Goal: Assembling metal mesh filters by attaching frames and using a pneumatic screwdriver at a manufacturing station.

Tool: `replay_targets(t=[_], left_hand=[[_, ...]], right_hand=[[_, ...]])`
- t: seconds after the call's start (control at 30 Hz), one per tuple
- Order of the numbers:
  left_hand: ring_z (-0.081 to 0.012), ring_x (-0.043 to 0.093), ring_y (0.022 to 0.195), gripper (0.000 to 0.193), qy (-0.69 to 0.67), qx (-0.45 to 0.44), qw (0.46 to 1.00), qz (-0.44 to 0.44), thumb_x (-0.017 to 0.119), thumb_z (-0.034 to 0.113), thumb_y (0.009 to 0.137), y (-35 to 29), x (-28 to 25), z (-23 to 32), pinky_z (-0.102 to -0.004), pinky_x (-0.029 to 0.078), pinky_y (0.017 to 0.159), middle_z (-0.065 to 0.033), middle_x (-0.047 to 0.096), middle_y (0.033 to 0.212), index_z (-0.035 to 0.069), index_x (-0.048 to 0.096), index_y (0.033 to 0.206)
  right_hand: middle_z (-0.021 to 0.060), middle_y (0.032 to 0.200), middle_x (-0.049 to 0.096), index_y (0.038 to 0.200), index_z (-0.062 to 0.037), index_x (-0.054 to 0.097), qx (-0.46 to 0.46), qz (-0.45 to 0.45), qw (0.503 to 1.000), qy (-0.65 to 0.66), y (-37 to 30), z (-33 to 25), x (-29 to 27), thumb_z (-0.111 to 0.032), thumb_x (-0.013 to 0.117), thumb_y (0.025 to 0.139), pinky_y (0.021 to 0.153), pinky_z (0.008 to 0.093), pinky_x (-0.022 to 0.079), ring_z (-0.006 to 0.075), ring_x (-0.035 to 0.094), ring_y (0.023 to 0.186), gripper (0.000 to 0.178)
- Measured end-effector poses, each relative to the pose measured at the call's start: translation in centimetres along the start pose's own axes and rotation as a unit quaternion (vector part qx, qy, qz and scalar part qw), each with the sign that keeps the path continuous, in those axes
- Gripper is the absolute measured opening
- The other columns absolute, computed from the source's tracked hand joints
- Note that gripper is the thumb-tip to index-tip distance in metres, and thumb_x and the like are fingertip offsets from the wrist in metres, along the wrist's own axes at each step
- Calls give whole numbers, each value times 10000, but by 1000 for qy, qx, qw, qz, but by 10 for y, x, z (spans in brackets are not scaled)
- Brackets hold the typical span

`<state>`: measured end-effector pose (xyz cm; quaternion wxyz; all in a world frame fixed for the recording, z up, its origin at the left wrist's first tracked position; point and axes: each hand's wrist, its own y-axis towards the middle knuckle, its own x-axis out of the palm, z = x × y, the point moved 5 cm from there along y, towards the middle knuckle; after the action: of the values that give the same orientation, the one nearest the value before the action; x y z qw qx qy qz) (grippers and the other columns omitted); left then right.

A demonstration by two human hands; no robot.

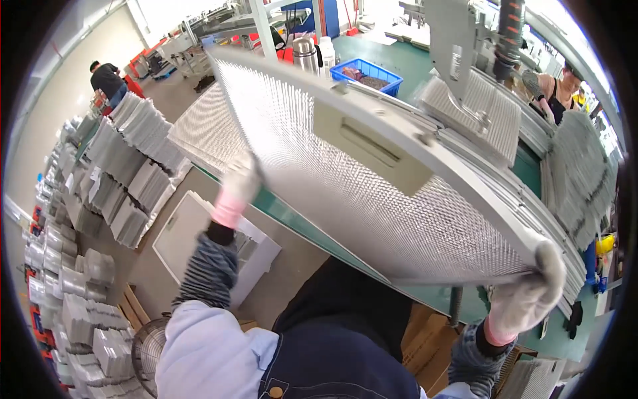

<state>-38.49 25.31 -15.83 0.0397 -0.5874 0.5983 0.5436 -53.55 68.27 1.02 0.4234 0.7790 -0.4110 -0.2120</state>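
Note:
A large rectangular metal mesh filter panel (286, 156) in a silver frame is held tilted above the green workbench (312, 229). A beige plate (372, 146) with a slot in it is set into the mesh near the far edge. My right hand (528, 292), in a white glove with a pink cuff, is closed round the panel's near right corner. My left hand (239, 178), gloved likewise and somewhat blurred, grips the left edge. Beyond the left hand, another mesh panel (209, 130) lies on the bench, partly covered by the held one.
A machine arm (455, 53) stands over a ribbed panel at the far right. Farther back are a blue basket (369, 74) and a steel thermos (306, 54). Stacked panels (133, 173) fill the left floor; a white box (249, 259) stands below. Two people work in the distance.

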Motion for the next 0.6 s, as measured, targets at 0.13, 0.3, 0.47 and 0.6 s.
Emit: replay_targets(t=[0.13, 0.3, 0.47, 0.6], left_hand=[[-125, 524, 1137, 443, -915, -133, 367, -103, 478, 345, 1006, -17, 20, 98, -357, 417, 988, -16, 562, 1264, 10, 518, 1294], [-130, 524, 1130, 463, -926, -110, 348, -98, 484, 345, 1003, -21, 26, 109, -368, 409, 1014, -32, 567, 1246, -4, 512, 1307], [-113, 559, 1030, 464, -890, -115, 417, -142, 494, 357, 1000, -16, 12, 117, -303, 441, 943, -33, 615, 1134, -35, 552, 1240], [-101, 579, 921, 419, -823, -120, 525, -183, 513, 316, 997, -15, 16, 126, -249, 462, 868, -32, 648, 986, -51, 571, 1191]], right_hand=[[189, 1143, 623, 1235, 17, 544, 49, -1, 988, -145, -1, -22, 20, -446, 583, 927, 854, 435, 525, 301, 636, 1002, 557], [240, 951, 652, 1293, -8, 445, 67, 29, 986, -152, -21, -12, 6, -549, 454, 948, 699, 474, 564, 368, 664, 830, 642], [224, 984, 646, 1327, 52, 411, 92, 209, 951, -210, -61, 8, -41, -588, 478, 921, 738, 454, 571, 355, 665, 827, 761], [195, 1000, 654, 1264, 63, 487, 101, 108, 949, -278, -118, 32, -111, -554, 469, 947, 790, 401, 536, 328, 668, 825, 694]])
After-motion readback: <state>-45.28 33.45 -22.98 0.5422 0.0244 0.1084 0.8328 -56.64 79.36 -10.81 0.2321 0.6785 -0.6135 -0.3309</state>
